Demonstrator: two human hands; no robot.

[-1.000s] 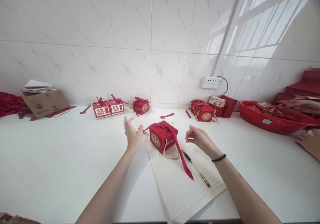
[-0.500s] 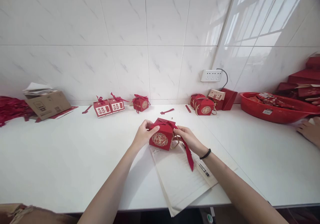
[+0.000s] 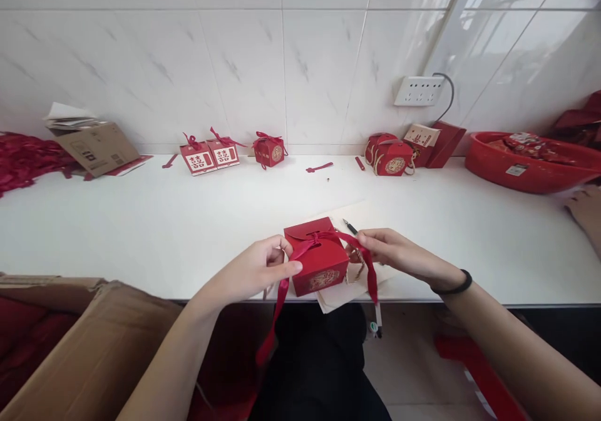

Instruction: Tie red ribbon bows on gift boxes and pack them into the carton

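Note:
A red gift box (image 3: 319, 252) with a gold printed medallion on its front is tilted at the table's near edge. A red ribbon (image 3: 315, 239) is knotted through the slot at its top, with one tail to each side. My left hand (image 3: 263, 268) is closed on the left tail, thumb and fingers against the box's left side; that tail hangs below the table edge. Right of the box, my right hand (image 3: 392, 252) pinches the other tail, whose end droops. Twisted cord handles (image 3: 357, 264) show beside the box. Partly under it lie paper sheets (image 3: 338, 299) and a pen (image 3: 350, 226).
Along the wall stand several finished red boxes (image 3: 211, 158), loose ribbon pieces (image 3: 320, 167) and a cardboard piece (image 3: 96, 147). A red basin (image 3: 539, 171) is at right, near another person's hand (image 3: 586, 211). An open carton (image 3: 94, 346) stands at lower left.
The view has tipped downward. The box has come nearer the table's front edge and leans so its top shows. My hands have moved apart, with the ribbon tails drawn to opposite sides.

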